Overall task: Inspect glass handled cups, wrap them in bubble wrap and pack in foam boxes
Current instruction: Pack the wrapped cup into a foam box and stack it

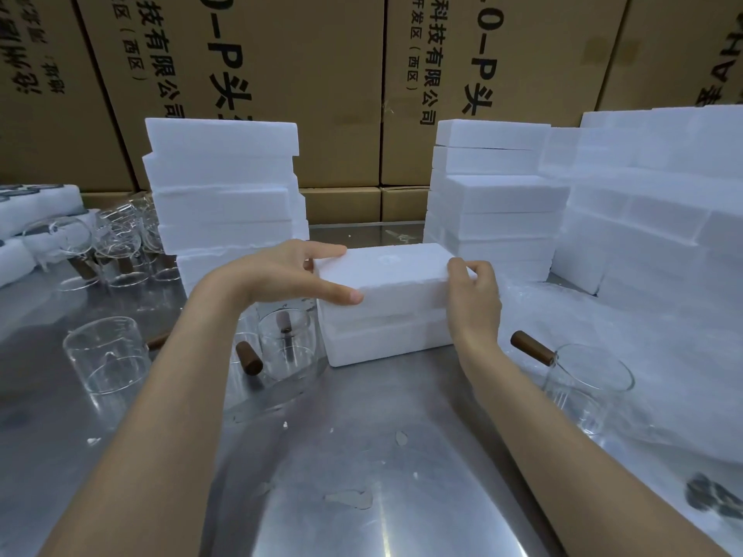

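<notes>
Foam box [386, 303] on tabletop [362, 456], centre. Left hand [281, 275] and right hand [472, 299] clamp lid ends, fingers curled on it. Risk: uneven pressing cracks foam; elbow could knock cup [587, 383].

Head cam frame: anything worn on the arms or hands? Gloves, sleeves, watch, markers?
Nothing worn that shows. The left hand and right hand are bare, with no gloves, rings or tape. Both forearms are bare from the wrists down to the frame edge: no sleeves, watch, bands or tracking markers in view. The upper arms are out of frame.
</notes>
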Available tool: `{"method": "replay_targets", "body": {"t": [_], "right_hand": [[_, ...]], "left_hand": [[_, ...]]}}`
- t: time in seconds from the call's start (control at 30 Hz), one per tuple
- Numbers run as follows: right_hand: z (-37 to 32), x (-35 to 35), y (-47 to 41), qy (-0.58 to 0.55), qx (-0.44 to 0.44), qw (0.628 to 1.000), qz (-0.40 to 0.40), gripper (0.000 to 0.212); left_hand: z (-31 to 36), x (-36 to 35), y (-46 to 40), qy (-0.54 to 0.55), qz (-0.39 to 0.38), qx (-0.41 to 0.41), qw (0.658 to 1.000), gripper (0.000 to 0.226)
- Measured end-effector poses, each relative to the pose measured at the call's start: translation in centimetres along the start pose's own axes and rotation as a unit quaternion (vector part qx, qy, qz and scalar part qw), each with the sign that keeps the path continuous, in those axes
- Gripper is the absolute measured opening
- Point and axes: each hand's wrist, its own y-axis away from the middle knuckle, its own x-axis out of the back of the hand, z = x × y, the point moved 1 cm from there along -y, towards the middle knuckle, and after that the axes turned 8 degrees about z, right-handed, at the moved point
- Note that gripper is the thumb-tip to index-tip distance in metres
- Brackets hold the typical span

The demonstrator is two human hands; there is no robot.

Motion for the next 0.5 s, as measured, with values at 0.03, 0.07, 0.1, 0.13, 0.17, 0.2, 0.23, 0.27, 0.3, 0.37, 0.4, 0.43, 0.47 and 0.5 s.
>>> {"method": "replay_targets", "body": {"t": [0.03,0.07,0.1,0.13,0.17,0.2,0.23,0.27,0.3,0.37,0.4,0.43,0.47,0.5], "right_hand": [[-0.08,0.01,0.02,-0.001,0.002,1.000,0.004,0.018],[-0.12,0.00,0.06,0.001,0.003,1.000,0.006,0.018],[-0.12,-0.01,0.09,0.005,0.002,1.000,0.006,0.018],[-0.07,-0.01,0.13,0.012,0.000,1.000,0.004,0.018],[-0.02,-0.01,0.18,0.019,-0.002,1.000,0.003,0.019],[0.00,-0.01,0.20,0.023,-0.004,1.000,0.003,0.019],[-0.03,0.03,0.21,0.023,-0.005,1.000,0.006,0.020],[-0.13,0.06,0.19,0.020,-0.004,1.000,0.012,0.020],[-0.29,0.11,0.16,0.016,-0.001,1.000,0.018,0.020],[-0.60,0.15,0.18,0.010,0.006,1.000,0.026,0.019],[-0.68,0.13,0.21,0.009,0.007,1.000,0.026,0.020],[-0.67,0.12,0.27,0.010,0.006,1.000,0.023,0.020],[-0.60,0.12,0.34,0.012,0.004,1.000,0.021,0.020],[-0.51,0.13,0.44,0.016,0.001,1.000,0.019,0.021]], "left_hand": [[0.03,0.13,-0.03,-0.006,-0.002,0.003,1.000,0.097],[0.06,0.22,-0.07,-0.011,-0.004,0.007,1.000,0.098],[0.03,0.25,-0.10,-0.015,-0.006,0.010,1.000,0.098],[-0.01,0.20,-0.12,-0.017,-0.008,0.011,1.000,0.097],[-0.04,0.12,-0.09,-0.018,-0.011,0.011,1.000,0.097],[-0.01,0.04,-0.03,-0.017,-0.014,0.009,1.000,0.097],[0.04,0.04,0.06,-0.015,-0.016,0.006,1.000,0.097],[0.14,0.07,0.10,-0.012,-0.016,0.003,1.000,0.098],[0.23,0.19,0.13,-0.010,-0.014,-0.001,1.000,0.098],[0.36,0.39,0.16,-0.008,-0.011,-0.004,1.000,0.098],[0.37,0.45,0.15,-0.010,-0.012,-0.003,1.000,0.098],[0.33,0.44,0.13,-0.015,-0.015,0.001,1.000,0.098],[0.26,0.36,0.07,-0.018,-0.019,0.004,1.000,0.098],[0.18,0.26,0.05,-0.021,-0.023,0.008,0.999,0.098]]}}
